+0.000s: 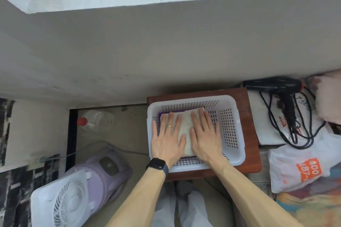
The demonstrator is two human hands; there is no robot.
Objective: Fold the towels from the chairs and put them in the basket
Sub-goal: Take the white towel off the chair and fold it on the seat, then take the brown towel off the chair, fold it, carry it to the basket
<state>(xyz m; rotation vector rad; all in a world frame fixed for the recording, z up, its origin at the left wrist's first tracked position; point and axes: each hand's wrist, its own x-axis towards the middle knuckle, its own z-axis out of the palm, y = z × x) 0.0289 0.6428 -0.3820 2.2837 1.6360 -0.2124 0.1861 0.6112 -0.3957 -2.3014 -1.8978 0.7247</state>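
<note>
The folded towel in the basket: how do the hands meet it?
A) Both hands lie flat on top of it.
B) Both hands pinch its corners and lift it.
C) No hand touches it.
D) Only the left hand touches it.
A: the left hand and the right hand both rest with straight fingers on top of the towel, which lies inside the white basket.

Single head-worn view; faces steeply down; close above basket (228, 127); wall (166, 51) fills upper half of frame
</note>
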